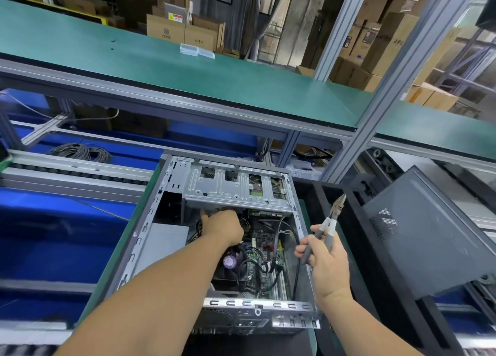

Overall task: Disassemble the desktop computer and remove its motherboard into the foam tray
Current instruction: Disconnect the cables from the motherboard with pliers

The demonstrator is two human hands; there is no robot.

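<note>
Gripping the cutters (326,228) by their handles, the right hand (324,261) hovers beside the open case (150,221) while the left hand (224,228), grip hidden, reaches under the drive cage (236,186); the motherboard (261,259), still cabled on the case floor, looks stiff but fragile, best lifted by its edges

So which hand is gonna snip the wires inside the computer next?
Probably the right hand: it already holds the cutting pliers, raised just over the open computer case. The left hand is deep inside under the drive cage, likely reaching for cables.
</note>
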